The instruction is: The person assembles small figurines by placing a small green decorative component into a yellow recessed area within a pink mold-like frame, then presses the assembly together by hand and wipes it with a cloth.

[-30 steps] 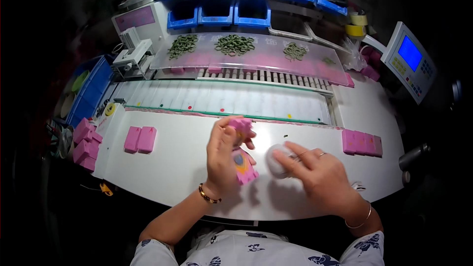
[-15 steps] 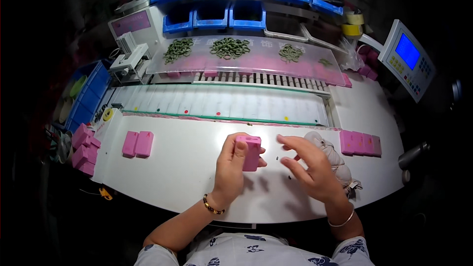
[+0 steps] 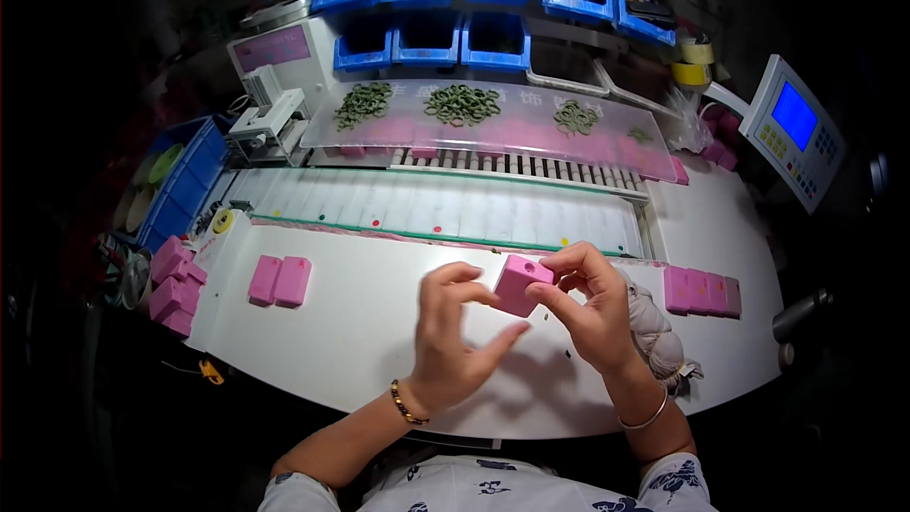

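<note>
Between thumb and fingers, my right hand [image 3: 595, 308] grips a pink block [image 3: 520, 286] above the white table. A small round hole shows in the block's upper end. My left hand [image 3: 457, 332] is just left of it, fingers and thumb spread apart, holding nothing. Whether its fingertips touch the block I cannot tell. Under my right wrist lies a bundled pale cloth [image 3: 656, 327]. A couple of tiny dark bits [image 3: 568, 354] rest on the white table [image 3: 351, 351] below the hands.
Two pink blocks [image 3: 293, 282] lie at left, a row of several pink blocks [image 3: 684, 289] at right. Green rings [image 3: 462, 104] sit in piles on a translucent sheet [image 3: 531, 137] behind a roller conveyor [image 3: 531, 165]. Blue bins [image 3: 427, 43] hang above; a control panel [image 3: 794, 133] stands right.
The pink block has passed from my left hand to my right and is tilted now. My left hand has opened away from it. The whole view has shifted slightly.
</note>
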Demonstrator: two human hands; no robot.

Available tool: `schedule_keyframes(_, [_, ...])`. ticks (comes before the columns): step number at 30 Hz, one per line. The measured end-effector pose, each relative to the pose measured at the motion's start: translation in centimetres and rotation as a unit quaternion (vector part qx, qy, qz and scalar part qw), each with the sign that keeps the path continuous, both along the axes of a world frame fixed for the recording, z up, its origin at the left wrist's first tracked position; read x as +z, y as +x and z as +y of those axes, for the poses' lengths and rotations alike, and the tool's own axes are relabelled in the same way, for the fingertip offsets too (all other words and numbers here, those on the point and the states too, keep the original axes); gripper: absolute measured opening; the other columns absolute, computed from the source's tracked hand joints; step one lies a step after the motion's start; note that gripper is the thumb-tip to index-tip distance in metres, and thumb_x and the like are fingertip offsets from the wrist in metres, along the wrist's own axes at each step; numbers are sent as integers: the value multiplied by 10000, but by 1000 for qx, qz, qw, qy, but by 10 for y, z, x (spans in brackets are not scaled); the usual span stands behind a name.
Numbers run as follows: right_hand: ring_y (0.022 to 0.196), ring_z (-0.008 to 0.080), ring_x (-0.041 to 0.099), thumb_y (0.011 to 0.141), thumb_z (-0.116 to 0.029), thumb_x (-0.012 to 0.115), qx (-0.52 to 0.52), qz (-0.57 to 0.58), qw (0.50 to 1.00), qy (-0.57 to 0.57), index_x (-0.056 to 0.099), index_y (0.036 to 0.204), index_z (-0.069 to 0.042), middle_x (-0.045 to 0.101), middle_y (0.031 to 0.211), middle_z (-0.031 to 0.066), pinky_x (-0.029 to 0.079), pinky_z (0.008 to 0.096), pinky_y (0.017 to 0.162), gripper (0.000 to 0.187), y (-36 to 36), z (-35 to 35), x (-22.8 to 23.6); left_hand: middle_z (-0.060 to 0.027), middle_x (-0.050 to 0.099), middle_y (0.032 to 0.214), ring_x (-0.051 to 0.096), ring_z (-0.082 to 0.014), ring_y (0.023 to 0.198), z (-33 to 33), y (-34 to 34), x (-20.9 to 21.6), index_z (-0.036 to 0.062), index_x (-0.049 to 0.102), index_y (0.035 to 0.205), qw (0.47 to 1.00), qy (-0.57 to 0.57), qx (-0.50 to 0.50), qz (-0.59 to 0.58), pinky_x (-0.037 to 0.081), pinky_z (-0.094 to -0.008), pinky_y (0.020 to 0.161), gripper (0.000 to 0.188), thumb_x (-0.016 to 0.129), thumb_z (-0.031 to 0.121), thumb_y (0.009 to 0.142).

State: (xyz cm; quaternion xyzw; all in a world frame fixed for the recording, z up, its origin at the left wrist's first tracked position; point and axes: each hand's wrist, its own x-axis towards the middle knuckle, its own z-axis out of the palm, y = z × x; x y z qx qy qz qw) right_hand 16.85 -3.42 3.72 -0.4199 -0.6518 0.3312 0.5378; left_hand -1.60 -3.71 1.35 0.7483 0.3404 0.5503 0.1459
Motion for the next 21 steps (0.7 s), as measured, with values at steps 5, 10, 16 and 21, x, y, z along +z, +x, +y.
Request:
schedule_keyframes(5, [870,105,613,848,-62,742,13,119,983,-137,591,1098,-2,634,1013,58,517,235,738,298,-4,10,-4,-148,485,1064,520,-292,971,32,10,-4,42,510,1019,995,-95,-43,4,467,-371,820,370,728,32,721])
schedule_keyframes(10, [988,122,587,863,-53,716,-45,101,989,-99,553,1209,-31,595,1121,67,502,239,782,383,9,18,-27,-143,549,1063,580,-294,984,128,-22,-28,11,583,1025,975,-146,133,97,496,-378,857,369,751,186,747])
schedule_keyframes(16, [992,120,576,863,-29,703,-34,99,987,-121,551,1205,-20,595,1119,75,501,241,791,374,5,15,-27,-140,573,1072,594,-306,983,161,-29,-42,18,657,1023,959,-137,179,174,495,-386,864,392,792,272,757])
schedule_keyframes(21, [972,121,571,872,11,671,-19,131,983,-125,553,1197,-18,594,1108,72,496,248,831,347,3,14,-29,-136,562,1095,566,-309,1035,160,-38,-36,16,659,1073,957,-138,188,171,468,-400,907,448,785,337,787])
